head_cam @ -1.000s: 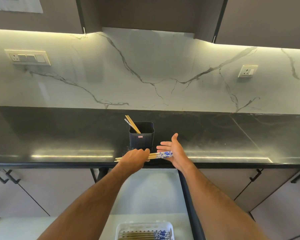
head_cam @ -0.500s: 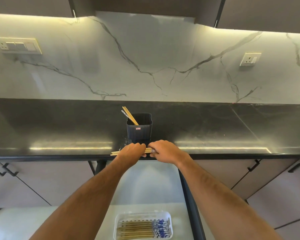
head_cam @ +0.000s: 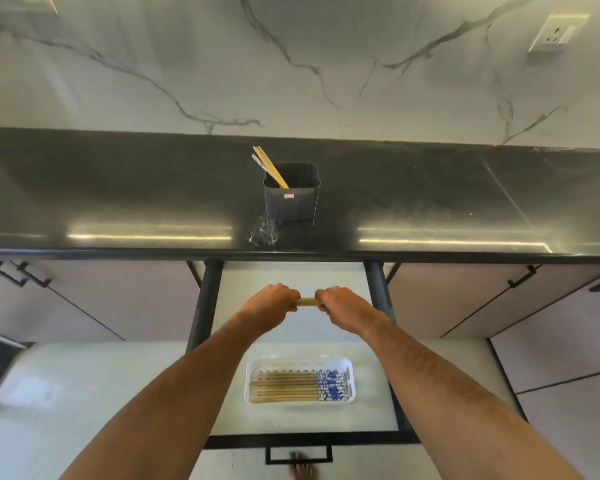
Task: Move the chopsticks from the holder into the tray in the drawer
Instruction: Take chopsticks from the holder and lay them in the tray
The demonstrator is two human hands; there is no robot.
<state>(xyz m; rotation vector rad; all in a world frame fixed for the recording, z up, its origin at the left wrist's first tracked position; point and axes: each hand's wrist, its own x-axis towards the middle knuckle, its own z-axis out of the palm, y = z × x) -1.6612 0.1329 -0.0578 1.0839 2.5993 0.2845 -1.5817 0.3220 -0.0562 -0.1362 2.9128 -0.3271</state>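
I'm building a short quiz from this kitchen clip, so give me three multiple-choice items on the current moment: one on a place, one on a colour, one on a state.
1. Where is the white tray?
A. On the countertop
B. Inside the open drawer
C. On the floor

2. What colour is the chopstick holder?
A. Black
B. White
C. Red

3. What are the two hands doing?
A. Both hang idle
B. One pushes the drawer shut
C. Together they grip a bundle of chopsticks

Answers:
1 B: the tray lies on the floor of the drawer, below the countertop.
2 A: the holder is black with a small red label.
3 C: the left hand and the right hand each curl round the bundle of chopsticks above the drawer.
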